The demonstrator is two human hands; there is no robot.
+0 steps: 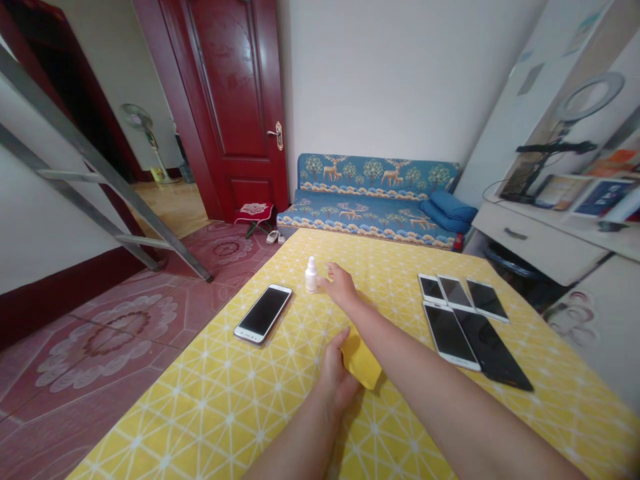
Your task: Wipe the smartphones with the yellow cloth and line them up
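My left hand (pixel 336 373) grips a yellow cloth (pixel 363 359) at the near middle of the yellow patterned tablecloth (pixel 395 267). My right hand (pixel 340 285) reaches forward, its fingertips right next to a small white dropper bottle (pixel 311 276) that stands upright. It holds nothing. To the left lies a smartphone (pixel 263 313), screen up and dark. Several more phones (pixel 450 335) and a black tablet (pixel 490 348) lie in a group on the right, all with dark screens.
A blue deer-patterned sofa (pixel 370 200) stands beyond the table. A metal ladder (pixel 90 173) leans at the left, by a red door (pixel 230 100). A white desk (pixel 540 240) with a ring light (pixel 590 97) is on the right. A patterned tile floor (pixel 120 327) surrounds the table.
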